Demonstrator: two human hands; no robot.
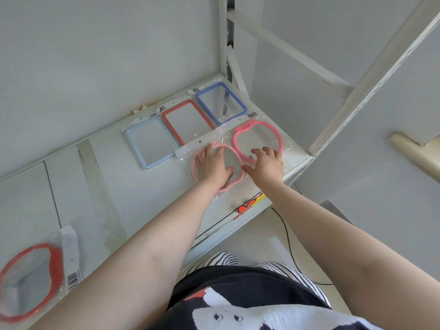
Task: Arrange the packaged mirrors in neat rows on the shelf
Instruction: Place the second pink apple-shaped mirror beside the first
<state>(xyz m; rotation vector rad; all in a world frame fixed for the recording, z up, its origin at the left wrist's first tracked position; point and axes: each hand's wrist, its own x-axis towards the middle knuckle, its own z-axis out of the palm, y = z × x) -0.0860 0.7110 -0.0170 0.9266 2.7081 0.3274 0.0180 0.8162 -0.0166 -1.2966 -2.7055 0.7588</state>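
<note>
Three packaged rectangular mirrors lie in a row along the back of the white shelf [100, 186]: light blue [148, 142], red [187, 119] and dark blue [220, 102]. In front of them lie two packaged apple-shaped mirrors, a pale pink one [239, 173] and a brighter pink one [257, 139]. My left hand [213, 166] lies flat with spread fingers on the pale pink one. My right hand [265, 163] rests, fingers spread, on the lower edge of the brighter pink one. A red apple-shaped mirror [31, 279] in its bag lies at the shelf's near left.
A slanted white upright [371, 75] borders the shelf on the right, with the back wall panel behind. A price strip with a red and yellow sticker [250, 204] runs along the front edge. A black cable [289, 236] trails on the floor.
</note>
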